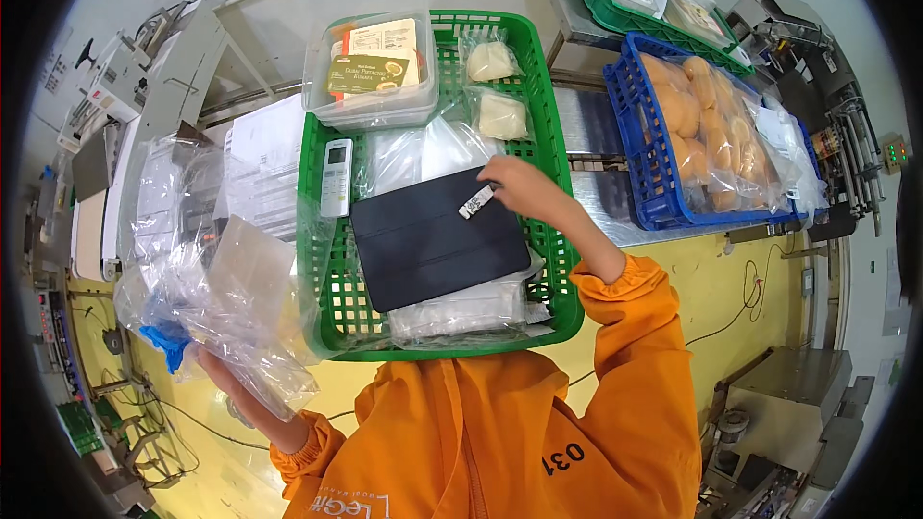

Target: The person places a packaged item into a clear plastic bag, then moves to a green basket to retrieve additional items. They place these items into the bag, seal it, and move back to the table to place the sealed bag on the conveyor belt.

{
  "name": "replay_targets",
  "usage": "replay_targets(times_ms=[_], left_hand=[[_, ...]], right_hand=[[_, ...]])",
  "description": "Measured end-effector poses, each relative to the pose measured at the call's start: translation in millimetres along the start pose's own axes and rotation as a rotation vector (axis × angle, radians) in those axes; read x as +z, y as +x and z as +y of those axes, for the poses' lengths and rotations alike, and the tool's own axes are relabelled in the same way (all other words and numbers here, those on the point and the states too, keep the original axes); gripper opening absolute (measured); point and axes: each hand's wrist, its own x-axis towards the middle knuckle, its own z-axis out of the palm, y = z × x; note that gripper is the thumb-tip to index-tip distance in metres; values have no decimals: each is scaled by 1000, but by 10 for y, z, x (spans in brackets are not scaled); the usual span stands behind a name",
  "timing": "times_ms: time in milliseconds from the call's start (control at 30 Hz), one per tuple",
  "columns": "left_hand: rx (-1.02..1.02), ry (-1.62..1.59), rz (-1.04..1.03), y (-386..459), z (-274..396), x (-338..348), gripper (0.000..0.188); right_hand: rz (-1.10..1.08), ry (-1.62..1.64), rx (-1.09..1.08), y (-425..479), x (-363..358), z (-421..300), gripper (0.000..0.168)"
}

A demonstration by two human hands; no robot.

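Observation:
My right hand (523, 187) has its fingers at the upper right edge of a black tablet-type folding case (433, 245). A small white strip with dark marks (476, 202) lies on the case just beside these fingers. The case rests at a slant over clear plastic bags (461, 313) in a green perforated crate (570, 303). Left of the crate, my left hand (216, 367) is bunched into large, crumpled clear plastic bags (249, 281), which hide most of its fingers. A crumpled blue piece (166, 342) shows among those bags.
The crate also holds a white remote control (337, 176), a clear tub (371, 112) of printed cards and two bagged pale blocks (502, 115). On the right, a blue crate (638, 180) contains bagged buns (696, 122). Printed sheets (267, 144) lie behind the bags; cables (721, 328) cross the floor.

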Motion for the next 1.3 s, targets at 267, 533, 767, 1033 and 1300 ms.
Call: replay_targets(times_ms=[267,533,767,1033,1300], left_hand=[[-3,1,60,-20,-73,-51,37],[-65,-34,109,-13,-135,-73,41],[-128,-84,140,68,-174,-62,45],[-156,-85,173,80,-197,-116,49],[117,209,154,-154,-270,-351,50]], right_hand=[[-75,-207,-139,17,256,14,24],[-181,-258,-179,-187,89,52,20],[-37,-276,-236,-271,159,57,27],[-101,-457,-298,-210,93,-9,13],[-297,-240,-126,-848,-279,-393,6]])
